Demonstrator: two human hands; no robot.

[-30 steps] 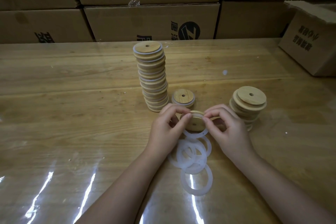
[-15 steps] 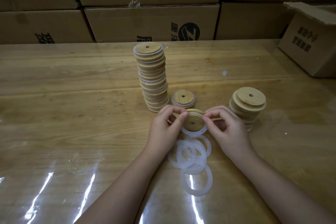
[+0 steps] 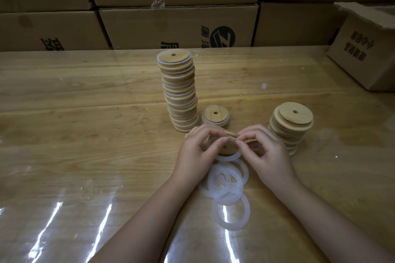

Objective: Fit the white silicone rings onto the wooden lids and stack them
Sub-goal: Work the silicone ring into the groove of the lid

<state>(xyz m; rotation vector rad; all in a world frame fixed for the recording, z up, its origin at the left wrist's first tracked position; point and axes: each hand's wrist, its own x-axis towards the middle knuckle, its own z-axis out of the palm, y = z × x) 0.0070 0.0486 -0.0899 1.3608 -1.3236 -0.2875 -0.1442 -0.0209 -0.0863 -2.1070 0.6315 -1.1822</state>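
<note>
Two bare forearms reach in from the near edge of the table (image 3: 85, 134), which is covered with a glossy clear sheet. Between them lies one white ring on its own, and just beyond it a heap of loose rings (image 3: 224, 183), overlapping one another. Above that heap the hands meet. The left hand (image 3: 196, 151) curls round a wooden lid (image 3: 225, 147), tilted up on edge, with the wrist low and the forefinger bent over the lid's top. The right hand (image 3: 267, 151), knuckles arched, pinches a ring (image 3: 231, 157) between thumb and forefinger at the lid's upper edge; the ring's lower arc hangs below the lid. Just behind the hands sits a short stack (image 3: 215, 115) of ringed lids. To its left, touching or nearly so, a tall stack (image 3: 181, 94) leans a little. Off to the right, apart from both, stands a pile of bare lids (image 3: 290, 128). Cardboard boxes (image 3: 177, 25) wall the far side, and another box (image 3: 367, 49) rests on the table's far right corner.
</note>
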